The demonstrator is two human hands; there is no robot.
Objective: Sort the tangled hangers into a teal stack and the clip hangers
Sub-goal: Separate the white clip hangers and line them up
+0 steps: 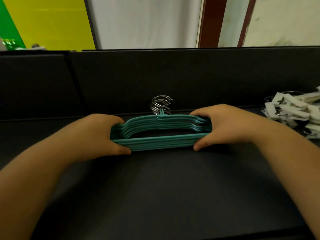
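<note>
A stack of several teal hangers (161, 142) lies flat on the dark table, its silver hooks (160, 105) bunched together and pointing away from me. My left hand (102, 135) grips the stack's left end, thumb on the near bar. At the right end, my right hand (223, 127) holds the stack the same way. A heap of white clip hangers (294, 113) sits at the far right of the table, apart from both hands.
The dark table (164, 187) stretches toward me. A low black wall (173, 75) runs along its far side just behind the hooks. Beyond it are white panels, a brown post and a yellow and green surface.
</note>
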